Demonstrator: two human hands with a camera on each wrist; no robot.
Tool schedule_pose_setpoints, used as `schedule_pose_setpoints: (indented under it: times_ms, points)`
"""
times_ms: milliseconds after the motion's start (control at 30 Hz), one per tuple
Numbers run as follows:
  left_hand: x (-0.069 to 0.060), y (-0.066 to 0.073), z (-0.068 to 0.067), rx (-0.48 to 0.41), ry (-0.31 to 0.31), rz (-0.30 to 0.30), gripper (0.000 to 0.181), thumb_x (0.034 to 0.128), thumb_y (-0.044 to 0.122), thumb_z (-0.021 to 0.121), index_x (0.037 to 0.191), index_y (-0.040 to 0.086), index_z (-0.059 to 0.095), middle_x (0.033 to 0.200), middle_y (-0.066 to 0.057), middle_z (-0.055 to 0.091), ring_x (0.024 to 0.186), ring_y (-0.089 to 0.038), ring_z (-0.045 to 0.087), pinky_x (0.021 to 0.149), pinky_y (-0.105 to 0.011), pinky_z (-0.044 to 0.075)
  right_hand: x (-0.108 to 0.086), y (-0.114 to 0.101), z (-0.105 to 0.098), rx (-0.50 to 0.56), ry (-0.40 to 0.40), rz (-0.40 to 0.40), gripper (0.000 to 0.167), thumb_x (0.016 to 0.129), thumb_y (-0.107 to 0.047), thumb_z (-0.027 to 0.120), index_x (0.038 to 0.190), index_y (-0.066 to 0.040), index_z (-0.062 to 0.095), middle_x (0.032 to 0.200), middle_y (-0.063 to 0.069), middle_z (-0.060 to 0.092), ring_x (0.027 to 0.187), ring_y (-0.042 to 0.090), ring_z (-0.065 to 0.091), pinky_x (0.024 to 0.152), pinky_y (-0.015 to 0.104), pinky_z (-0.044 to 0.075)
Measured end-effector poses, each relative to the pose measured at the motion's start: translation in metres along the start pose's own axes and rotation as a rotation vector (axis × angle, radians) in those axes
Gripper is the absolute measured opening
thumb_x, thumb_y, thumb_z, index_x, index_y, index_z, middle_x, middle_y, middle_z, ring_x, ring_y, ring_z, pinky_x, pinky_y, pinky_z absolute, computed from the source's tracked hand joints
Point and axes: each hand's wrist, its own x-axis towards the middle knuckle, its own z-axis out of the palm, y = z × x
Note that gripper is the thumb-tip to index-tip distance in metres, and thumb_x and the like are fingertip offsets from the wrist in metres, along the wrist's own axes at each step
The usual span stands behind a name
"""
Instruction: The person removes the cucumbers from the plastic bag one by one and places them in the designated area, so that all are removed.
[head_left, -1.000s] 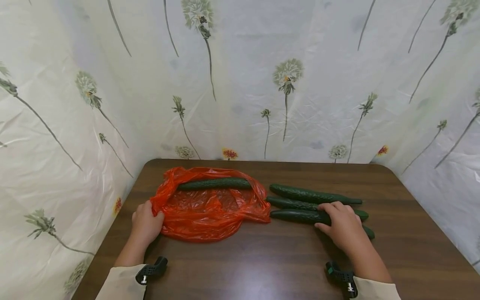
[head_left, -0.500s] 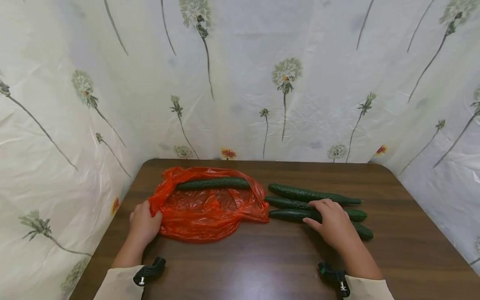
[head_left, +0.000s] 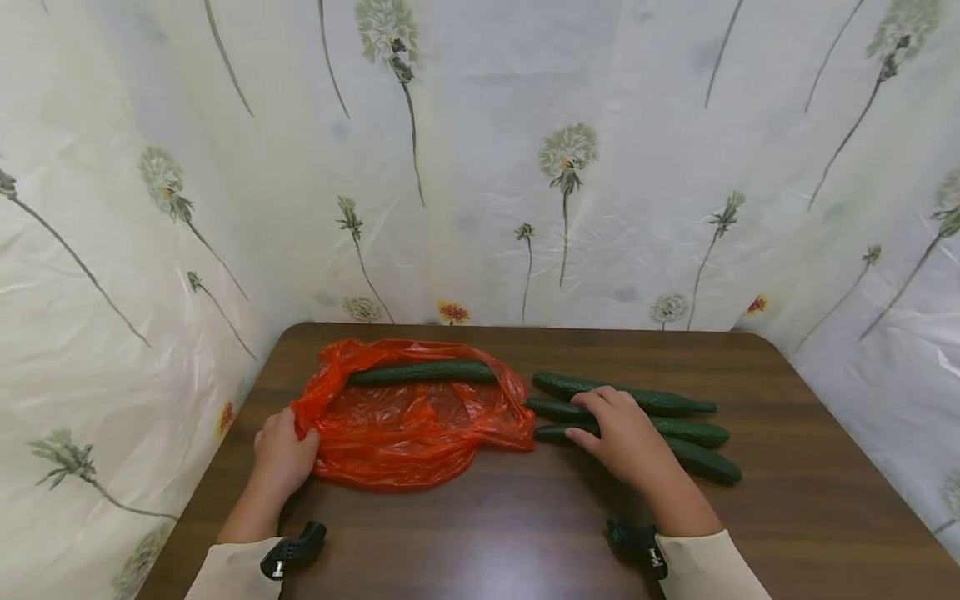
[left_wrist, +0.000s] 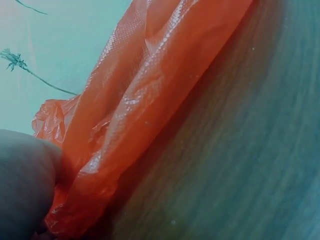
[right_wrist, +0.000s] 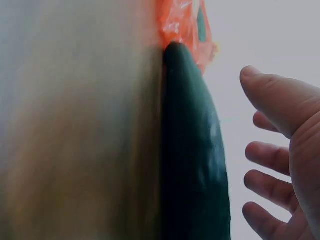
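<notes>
A red plastic bag (head_left: 397, 467) lies spread on the left of the table, its mouth facing up. Inside it a cucumber (head_left: 423, 372) shows along the far side. At the bag's left edge my left hand (head_left: 281, 457) pinches the film between thumb and fingers. Three more cucumbers lie side by side to the right: a far one (head_left: 663, 403), a middle one (head_left: 693, 431) and a near one (head_left: 705, 462). Over their left part hovers my right hand (head_left: 628, 437), partly hiding two of them. In the right wrist view its fingers are spread apart, beside a cucumber (right_wrist: 195, 145), holding nothing.
Everything lies on a brown wooden table (head_left: 465, 542). Behind it and at both sides hangs pale sheeting (head_left: 480, 167) with a dandelion print. The bag's right end sits close to the cucumbers' left tips.
My right hand has moved left along the cucumbers, from near their middle toward the bag. My left hand stays at the bag's edge, and the bag and cucumbers look unmoved.
</notes>
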Motion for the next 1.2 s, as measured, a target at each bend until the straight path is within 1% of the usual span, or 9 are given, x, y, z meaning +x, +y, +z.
schedule_pose_setpoints:
  times_ms: [100,267,367,500,600,767,867,1000,1200]
  points:
    - [0.001,0.0,0.0,0.002,0.008,0.003,0.031,0.0955,0.014,0.059,0.114,-0.01,0.058,0.111,-0.033,0.061,0.106,-0.051,0.055,0.096,-0.061,0.036,0.01,-0.007,0.002,0.007,0.007,-0.021,0.05,0.093,-0.038,0.079,0.134,-0.013,0.067,0.132,0.011,0.063,0.126,0.038,0.058,0.104,0.061,0.048]
    - [0.002,0.001,0.0,-0.003,0.026,0.015,0.03,0.094,0.013,0.06,0.113,-0.01,0.059,0.109,-0.033,0.062,0.104,-0.051,0.055,0.094,-0.061,0.036,0.023,-0.021,0.007,0.015,-0.017,-0.04,0.052,0.093,-0.039,0.079,0.135,-0.014,0.067,0.132,0.01,0.063,0.126,0.036,0.059,0.104,0.059,0.049]
    - [0.002,0.001,0.0,-0.006,0.023,0.019,0.029,0.0944,0.013,0.06,0.113,-0.009,0.06,0.11,-0.032,0.063,0.104,-0.05,0.056,0.095,-0.06,0.036,0.03,-0.03,0.008,0.018,-0.022,-0.057,0.053,0.092,-0.04,0.079,0.136,-0.014,0.066,0.132,0.009,0.063,0.125,0.036,0.059,0.103,0.058,0.05]
    - [0.001,0.001,-0.001,-0.013,0.001,-0.007,0.032,0.0954,0.014,0.06,0.118,-0.009,0.059,0.114,-0.032,0.063,0.107,-0.048,0.056,0.096,-0.06,0.037,0.039,-0.042,0.009,0.021,-0.027,-0.085,0.052,0.093,-0.04,0.079,0.136,-0.014,0.067,0.131,0.008,0.064,0.125,0.035,0.059,0.103,0.056,0.051]
    - [0.001,0.0,-0.001,-0.014,-0.007,-0.027,0.035,0.0958,0.015,0.06,0.121,-0.009,0.058,0.117,-0.033,0.062,0.107,-0.049,0.055,0.095,-0.061,0.038,0.045,-0.049,0.011,0.033,-0.033,-0.088,0.051,0.093,-0.04,0.079,0.136,-0.014,0.067,0.129,0.007,0.065,0.125,0.034,0.058,0.102,0.054,0.052]
    - [0.002,0.0,0.001,-0.002,0.01,-0.013,0.033,0.095,0.015,0.061,0.117,-0.009,0.06,0.113,-0.032,0.063,0.105,-0.05,0.055,0.093,-0.06,0.038,0.051,-0.057,0.014,0.066,-0.038,-0.067,0.053,0.093,-0.04,0.079,0.137,-0.015,0.066,0.131,0.008,0.064,0.127,0.034,0.057,0.103,0.054,0.051]
    - [0.003,0.0,0.002,-0.001,0.013,-0.011,0.033,0.0948,0.014,0.061,0.118,-0.009,0.06,0.113,-0.032,0.063,0.105,-0.05,0.055,0.094,-0.06,0.038,0.055,-0.063,0.017,0.081,-0.049,-0.064,0.055,0.093,-0.04,0.079,0.138,-0.013,0.065,0.133,0.008,0.064,0.128,0.034,0.057,0.105,0.055,0.05]
    - [0.002,-0.001,0.002,-0.001,0.003,-0.025,0.036,0.0958,0.015,0.06,0.121,-0.01,0.058,0.116,-0.032,0.062,0.107,-0.049,0.055,0.095,-0.06,0.038,0.06,-0.07,0.022,0.093,-0.054,-0.089,0.054,0.092,-0.039,0.08,0.137,-0.012,0.066,0.131,0.008,0.064,0.126,0.035,0.058,0.105,0.055,0.05]
    - [0.002,-0.001,0.002,-0.005,0.001,-0.023,0.037,0.0958,0.015,0.059,0.122,-0.011,0.057,0.116,-0.033,0.06,0.109,-0.05,0.052,0.096,-0.06,0.037,0.068,-0.078,0.027,0.104,-0.045,-0.112,0.052,0.091,-0.038,0.081,0.137,-0.017,0.066,0.129,0.006,0.064,0.123,0.033,0.059,0.104,0.053,0.051]
